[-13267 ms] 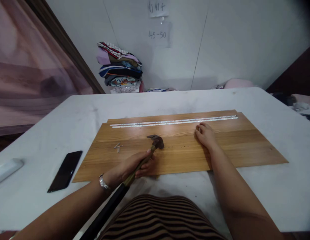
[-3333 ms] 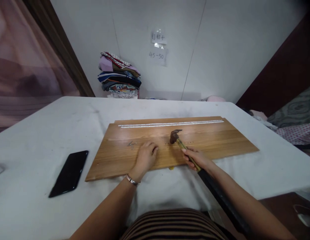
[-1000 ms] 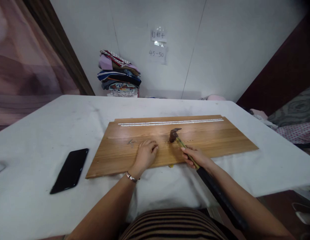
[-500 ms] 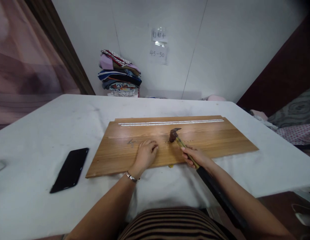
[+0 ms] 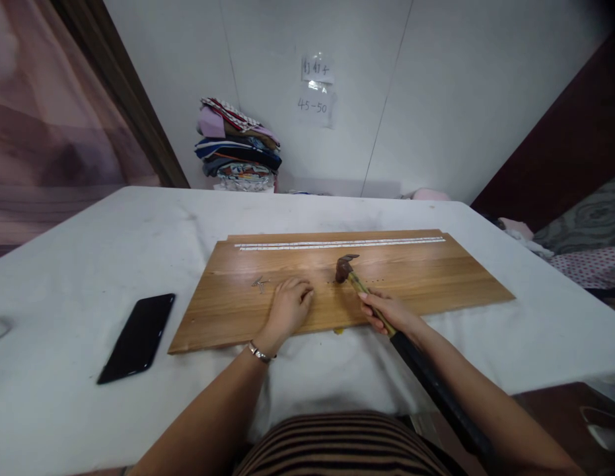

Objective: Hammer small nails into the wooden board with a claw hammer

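My right hand (image 5: 385, 311) is wrapped round the wooden part of the handle of a claw hammer (image 5: 355, 281). The hammer's rusty head is over the middle of a brown wooden board (image 5: 411, 268), beside a row of small dark dots. My left hand (image 5: 290, 302) rests on the board left of the hammer head, palm down with bent fingers, and nothing shows in it. A few loose nails (image 5: 260, 284) lie on the board just left of that hand. Two white measuring strips (image 5: 337, 244) run along the board's far side.
A black phone (image 5: 139, 338) lies left of the board on the white-covered table (image 5: 54, 284). Folded clothes (image 5: 239, 145) are stacked at the table's back edge. Handwritten papers (image 5: 316, 92) hang on the wall behind. A pink curtain (image 5: 54, 132) is at the left.
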Available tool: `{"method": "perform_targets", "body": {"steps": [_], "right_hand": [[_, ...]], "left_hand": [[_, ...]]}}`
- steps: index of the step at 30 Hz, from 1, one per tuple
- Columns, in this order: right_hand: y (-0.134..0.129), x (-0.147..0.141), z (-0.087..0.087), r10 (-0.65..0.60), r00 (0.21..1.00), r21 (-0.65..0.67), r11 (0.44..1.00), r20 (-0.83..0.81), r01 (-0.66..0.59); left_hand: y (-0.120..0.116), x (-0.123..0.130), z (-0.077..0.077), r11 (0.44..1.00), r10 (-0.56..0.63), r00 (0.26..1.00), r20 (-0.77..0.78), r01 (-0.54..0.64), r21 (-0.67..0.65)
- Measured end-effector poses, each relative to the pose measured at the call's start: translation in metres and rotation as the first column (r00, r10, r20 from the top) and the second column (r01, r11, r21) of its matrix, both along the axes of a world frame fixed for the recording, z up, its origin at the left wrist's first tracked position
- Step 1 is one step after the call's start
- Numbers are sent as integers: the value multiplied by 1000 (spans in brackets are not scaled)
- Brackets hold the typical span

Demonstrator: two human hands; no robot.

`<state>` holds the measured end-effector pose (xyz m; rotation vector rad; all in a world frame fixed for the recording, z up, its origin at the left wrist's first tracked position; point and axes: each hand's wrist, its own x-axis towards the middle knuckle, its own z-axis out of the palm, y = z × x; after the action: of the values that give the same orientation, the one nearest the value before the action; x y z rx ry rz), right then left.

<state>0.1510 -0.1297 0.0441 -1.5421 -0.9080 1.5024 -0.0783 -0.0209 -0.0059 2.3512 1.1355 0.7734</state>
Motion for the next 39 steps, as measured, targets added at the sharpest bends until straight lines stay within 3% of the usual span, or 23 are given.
{"method": "perform_targets", "body": {"steps": [39], "right_hand": [[-2, 0, -1, -12, 1000, 32, 999, 8, 11]], "left_hand": [[0, -1, -3, 1000, 4, 1000, 2, -4, -14]]}}
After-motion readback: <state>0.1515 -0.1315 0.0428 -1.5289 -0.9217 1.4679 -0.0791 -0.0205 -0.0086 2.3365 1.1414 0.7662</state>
